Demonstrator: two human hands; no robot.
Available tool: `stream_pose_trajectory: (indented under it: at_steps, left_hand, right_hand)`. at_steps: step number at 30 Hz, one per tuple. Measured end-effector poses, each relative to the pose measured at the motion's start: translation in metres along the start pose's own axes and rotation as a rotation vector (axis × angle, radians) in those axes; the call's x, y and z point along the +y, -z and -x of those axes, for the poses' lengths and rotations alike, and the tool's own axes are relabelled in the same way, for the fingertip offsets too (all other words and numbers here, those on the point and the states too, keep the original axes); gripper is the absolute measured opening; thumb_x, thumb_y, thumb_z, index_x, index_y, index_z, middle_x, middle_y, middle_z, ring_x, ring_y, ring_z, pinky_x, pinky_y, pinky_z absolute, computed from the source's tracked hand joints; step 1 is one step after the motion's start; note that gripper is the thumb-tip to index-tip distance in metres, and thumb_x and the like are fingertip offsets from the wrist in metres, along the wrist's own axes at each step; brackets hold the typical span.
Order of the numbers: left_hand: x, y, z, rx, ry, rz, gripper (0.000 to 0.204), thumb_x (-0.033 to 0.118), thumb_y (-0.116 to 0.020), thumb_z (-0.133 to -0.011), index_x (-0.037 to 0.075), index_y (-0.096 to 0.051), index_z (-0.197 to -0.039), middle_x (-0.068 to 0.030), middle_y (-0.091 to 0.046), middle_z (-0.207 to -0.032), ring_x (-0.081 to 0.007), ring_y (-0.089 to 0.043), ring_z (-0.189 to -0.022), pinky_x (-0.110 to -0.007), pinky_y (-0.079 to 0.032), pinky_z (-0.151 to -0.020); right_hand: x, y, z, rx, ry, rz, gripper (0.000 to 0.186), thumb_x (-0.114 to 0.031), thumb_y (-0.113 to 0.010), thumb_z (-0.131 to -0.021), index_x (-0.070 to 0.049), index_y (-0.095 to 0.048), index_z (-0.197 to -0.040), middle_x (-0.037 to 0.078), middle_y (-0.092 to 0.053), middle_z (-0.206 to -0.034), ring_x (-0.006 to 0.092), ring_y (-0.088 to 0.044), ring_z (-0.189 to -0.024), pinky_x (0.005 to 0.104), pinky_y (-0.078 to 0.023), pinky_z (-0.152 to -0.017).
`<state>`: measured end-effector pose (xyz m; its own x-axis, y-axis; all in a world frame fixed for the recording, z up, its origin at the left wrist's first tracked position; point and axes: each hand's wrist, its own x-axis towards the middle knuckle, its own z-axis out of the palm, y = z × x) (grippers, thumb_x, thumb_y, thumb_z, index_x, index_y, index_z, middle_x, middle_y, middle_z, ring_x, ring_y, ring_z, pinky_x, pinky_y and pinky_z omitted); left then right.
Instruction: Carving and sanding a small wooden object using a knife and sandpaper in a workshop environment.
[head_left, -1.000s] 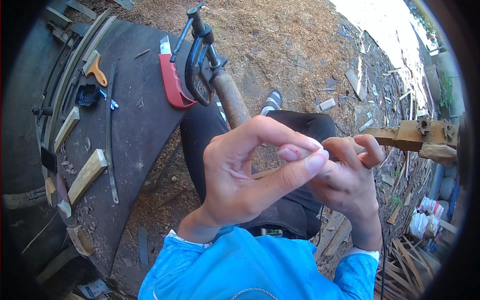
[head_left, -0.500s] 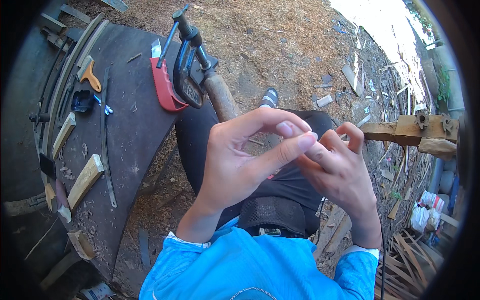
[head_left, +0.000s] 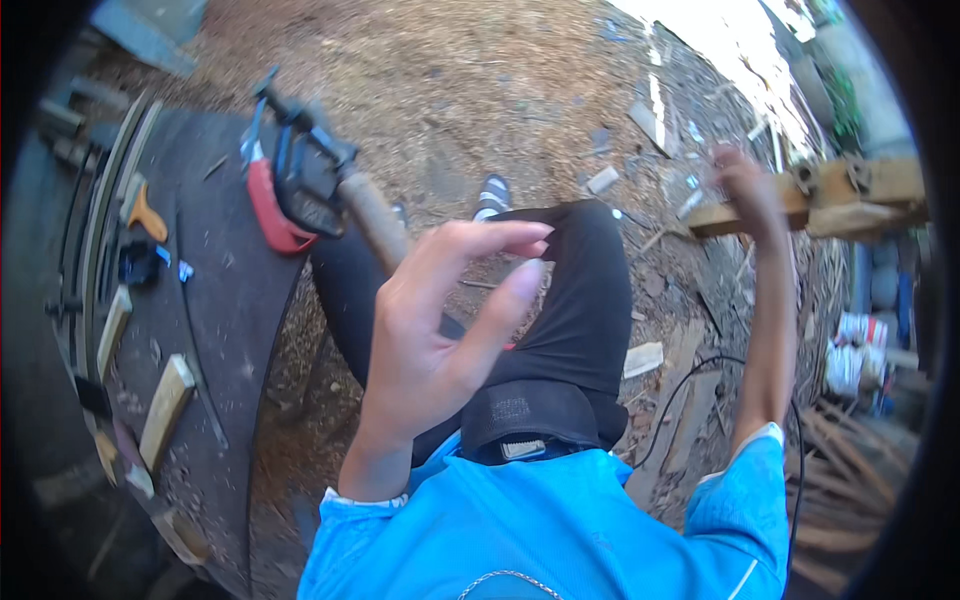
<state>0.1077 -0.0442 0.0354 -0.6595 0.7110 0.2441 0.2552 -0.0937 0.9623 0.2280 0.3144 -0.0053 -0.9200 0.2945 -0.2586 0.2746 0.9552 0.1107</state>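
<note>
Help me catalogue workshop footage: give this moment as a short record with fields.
Left hand: above dark trousers, thumb and fingertips apart, nothing visibly held
Right hand: out to the right, blurred, overlapping the wooden beam in view; contact and grip unclear
Dark tabletop: orange-handled tool, thin metal strip, wooden pieces
Right edge: red-handled tool beside black clamp and wooden pole
Ground: wood shavings

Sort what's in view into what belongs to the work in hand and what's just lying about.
Likely in the work:
left hand, apparently empty
blurred right hand
wooden beam near it, contact unclear

Probably just lying about:
red-handled tool
orange-handled scraper
black cup
pale wood block
</note>
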Motion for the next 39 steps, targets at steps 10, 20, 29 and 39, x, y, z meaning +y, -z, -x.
stream_pose_trajectory:
  at_steps: [10, 20, 29, 39]
  left_hand:
    - [0.009, 0.006, 0.001, 0.144, 0.064, 0.3, 0.023, 0.013, -0.06, -0.105, -0.002, -0.068, -0.12, -0.0067, -0.07, -0.098, -0.0106, -0.066, -0.091, -0.024, -0.051, -0.084]
    - [0.011, 0.013, 0.012, 0.419, 0.059, -0.177, 0.01, 0.014, -0.078, -0.091, 0.008, -0.069, -0.093, 0.0024, -0.05, -0.078, -0.0079, -0.043, -0.071, -0.025, -0.033, -0.062]
    - [0.02, 0.018, 0.008, 0.145, -0.174, -0.34, 0.044, 0.039, -0.081, -0.086, 0.001, -0.075, -0.109, -0.0058, -0.062, -0.095, -0.0157, -0.057, -0.087, -0.03, -0.047, -0.077]
    - [0.026, 0.009, 0.007, 0.088, -0.18, -0.217, 0.035, 0.03, -0.089, -0.079, 0.002, -0.076, -0.096, -0.0079, -0.068, -0.095, -0.0167, -0.061, -0.087, -0.03, -0.049, -0.075]
  right_hand:
    - [-0.116, 0.098, 0.051, 0.668, 0.488, -0.113, 0.015, -0.009, -0.076, -0.08, -0.005, -0.063, -0.084, 0.01, -0.066, -0.141, 0.0177, -0.073, -0.08, 0.0339, -0.061, -0.073]
    - [-0.132, 0.087, 0.055, 0.802, 0.636, -0.034, 0.019, -0.006, -0.083, -0.07, -0.003, -0.077, -0.089, 0.004, -0.066, -0.14, 0.0147, -0.062, -0.072, 0.0346, -0.061, -0.077]
    - [-0.148, 0.091, 0.065, 0.809, 0.722, -0.017, 0.048, -0.005, -0.082, -0.072, -0.003, -0.072, -0.118, -0.004, -0.071, -0.13, 0.0155, -0.052, -0.065, 0.0384, -0.061, -0.077]
    - [-0.161, 0.079, 0.07, 0.767, 0.665, -0.209, 0.055, -0.003, -0.077, -0.083, -0.021, -0.071, -0.134, -0.008, -0.05, -0.087, 0.0147, -0.042, -0.065, 0.0293, -0.055, -0.077]
